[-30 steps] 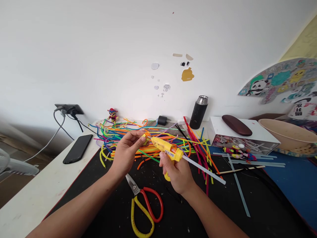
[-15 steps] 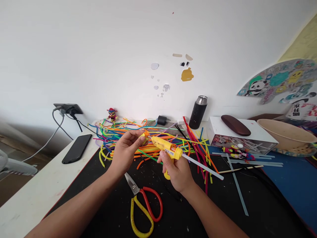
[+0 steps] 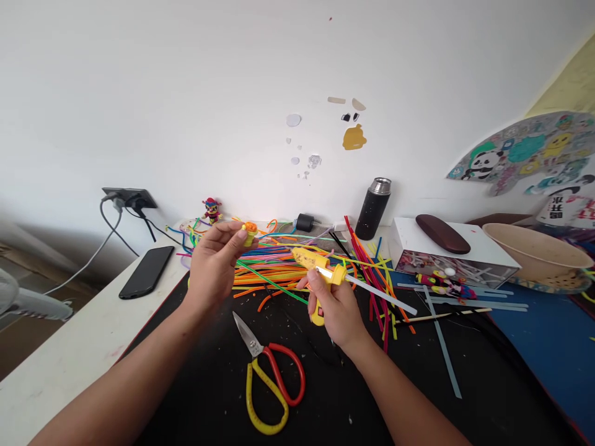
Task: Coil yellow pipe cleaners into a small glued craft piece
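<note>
My right hand (image 3: 337, 310) grips the handle of a yellow hot glue gun (image 3: 317, 266), and a clear glue stick (image 3: 381, 295) pokes out of its back toward the right. My left hand (image 3: 211, 263) is raised to the left of the gun's nozzle and pinches a small yellow and orange craft piece (image 3: 250, 232) between thumb and fingertips. There is a gap between the nozzle and the piece. Under both hands lies a heap of coloured pipe cleaners (image 3: 279, 263) on a black mat (image 3: 214, 384).
Red and yellow scissors (image 3: 269, 378) lie on the mat near me. A black phone (image 3: 146, 280) rests on the white table edge at left. A black flask (image 3: 374, 209), a white box (image 3: 450, 251) and a beige bowl (image 3: 539, 251) stand at the back right. Spare glue sticks (image 3: 444, 347) lie right.
My left hand has lifted the small piece up and left, away from the gun's nozzle. My right hand has lowered the glue gun a little.
</note>
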Tool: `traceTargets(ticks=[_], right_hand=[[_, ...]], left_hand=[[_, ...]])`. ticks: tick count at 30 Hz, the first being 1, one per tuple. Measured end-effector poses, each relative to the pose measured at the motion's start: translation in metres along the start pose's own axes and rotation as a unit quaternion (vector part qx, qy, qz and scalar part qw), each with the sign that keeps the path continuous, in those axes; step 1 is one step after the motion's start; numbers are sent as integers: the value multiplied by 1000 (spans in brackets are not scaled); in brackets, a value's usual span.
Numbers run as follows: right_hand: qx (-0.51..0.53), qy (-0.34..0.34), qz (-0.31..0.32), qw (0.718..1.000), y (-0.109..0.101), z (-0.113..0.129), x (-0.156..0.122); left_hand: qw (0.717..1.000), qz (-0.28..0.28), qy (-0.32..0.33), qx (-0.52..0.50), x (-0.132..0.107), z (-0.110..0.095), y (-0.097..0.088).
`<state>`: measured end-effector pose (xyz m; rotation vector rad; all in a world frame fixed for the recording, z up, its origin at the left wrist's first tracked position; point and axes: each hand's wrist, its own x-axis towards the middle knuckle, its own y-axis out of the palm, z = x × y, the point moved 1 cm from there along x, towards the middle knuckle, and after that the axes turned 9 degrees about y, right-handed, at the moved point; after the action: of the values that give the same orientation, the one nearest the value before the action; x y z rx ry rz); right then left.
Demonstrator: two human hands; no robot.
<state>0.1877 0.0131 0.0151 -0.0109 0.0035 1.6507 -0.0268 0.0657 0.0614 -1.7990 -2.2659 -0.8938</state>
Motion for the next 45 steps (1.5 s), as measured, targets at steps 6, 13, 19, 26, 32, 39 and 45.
traceTargets(ticks=[6,13,19,26,32,39,45], right_hand=[[20,117,148,982,16,-9,-4],[15,207,234,950,33,-30,-9],[32,238,266,933,36,-38,-9],[-1,255,276,927,41,-38,-9],[-116,190,243,944,45,-32,-18],[-175,150,235,944,35,-26,-19],[-251,104,210,939,29,-16,-19]], left_hand=[[1000,2,13,-14,4,-12,0],[1000,8,16,-22,2,-25,5],[999,18,8,-27,0,-23,6],[999,37,-11,-28,-3,-16,6],[998,46,-31,-30,-6,-14,8],[996,58,-42,-43,-9,-8,6],[996,62,-47,-42,-9,-7,6]])
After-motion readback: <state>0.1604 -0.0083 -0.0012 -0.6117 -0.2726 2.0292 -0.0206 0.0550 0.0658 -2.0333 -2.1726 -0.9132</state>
